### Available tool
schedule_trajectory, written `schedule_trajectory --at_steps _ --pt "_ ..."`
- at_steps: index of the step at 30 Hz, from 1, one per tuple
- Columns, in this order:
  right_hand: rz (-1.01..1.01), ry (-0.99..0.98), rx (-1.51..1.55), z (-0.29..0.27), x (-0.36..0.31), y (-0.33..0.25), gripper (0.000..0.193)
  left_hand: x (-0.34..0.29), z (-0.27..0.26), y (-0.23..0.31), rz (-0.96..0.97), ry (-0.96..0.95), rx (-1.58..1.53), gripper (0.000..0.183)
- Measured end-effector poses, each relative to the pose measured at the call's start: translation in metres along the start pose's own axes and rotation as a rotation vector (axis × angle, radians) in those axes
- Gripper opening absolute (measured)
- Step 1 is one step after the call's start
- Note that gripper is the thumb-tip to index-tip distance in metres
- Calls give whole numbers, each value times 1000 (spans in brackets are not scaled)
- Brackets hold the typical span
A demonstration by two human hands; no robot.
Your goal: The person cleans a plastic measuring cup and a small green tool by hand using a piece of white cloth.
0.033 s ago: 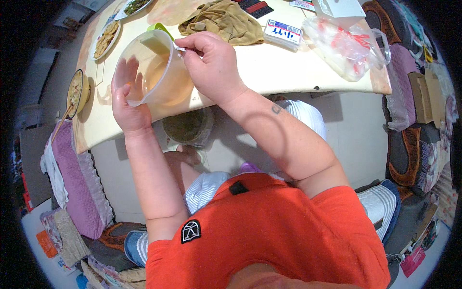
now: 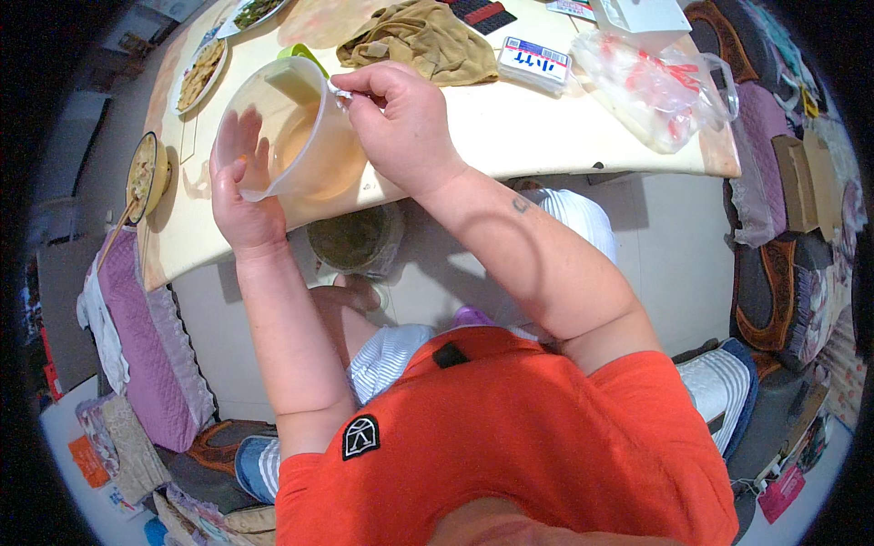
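A clear plastic tub (image 2: pixel 314 150) is tilted over the near left edge of the table, its round mouth facing left and toward me. My left hand (image 2: pixel 246 209) holds its left side, thumb at the rim; the fingers show through the clear wall. At the right of the rim, my right hand (image 2: pixel 401 127) is closed in a pinch on a small crumpled white tissue (image 2: pixel 340 92). A lime-green piece (image 2: pixel 300 55) shows behind the tub's upper edge; whether it is the tub's handle I cannot tell.
On the table (image 2: pixel 510 136) lie a brown cloth (image 2: pixel 419 45), a tissue pack (image 2: pixel 535 65), a plastic bag (image 2: pixel 646 91) and a white box (image 2: pixel 646 23). Food plates (image 2: pixel 202 77) and a bowl (image 2: pixel 146 177) with chopsticks stand left. A lined bin (image 2: pixel 355 241) sits below the table edge.
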State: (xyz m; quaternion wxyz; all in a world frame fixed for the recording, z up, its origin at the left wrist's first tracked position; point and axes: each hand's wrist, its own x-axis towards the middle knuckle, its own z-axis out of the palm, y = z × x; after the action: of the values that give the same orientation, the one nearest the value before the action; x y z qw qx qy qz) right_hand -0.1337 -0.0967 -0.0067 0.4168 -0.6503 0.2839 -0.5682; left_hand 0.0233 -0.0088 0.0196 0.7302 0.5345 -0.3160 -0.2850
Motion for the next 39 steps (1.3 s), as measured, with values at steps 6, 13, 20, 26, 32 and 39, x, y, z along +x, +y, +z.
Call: schedule_trajectory --at_steps 6,13,20,26,32,39 --pt "305 -86 -180 6 -4 20 17 2 -3 -2 -10 -7 -49 72" --pt "-78 75 36 3 -5 -12 15 1 -5 -4 -8 -28 -29 72" --pt "126 41 -137 7 -11 13 13 4 -9 -8 20 -70 -23 72" --pt "-17 9 0 0 -7 -17 15 -1 -6 -5 6 -27 -5 73" --pt "344 -153 -274 5 -5 39 15 2 -5 -6 7 -55 -32 73" --pt "19 30 35 1 -4 -12 15 -1 -4 -5 5 -49 -13 72"
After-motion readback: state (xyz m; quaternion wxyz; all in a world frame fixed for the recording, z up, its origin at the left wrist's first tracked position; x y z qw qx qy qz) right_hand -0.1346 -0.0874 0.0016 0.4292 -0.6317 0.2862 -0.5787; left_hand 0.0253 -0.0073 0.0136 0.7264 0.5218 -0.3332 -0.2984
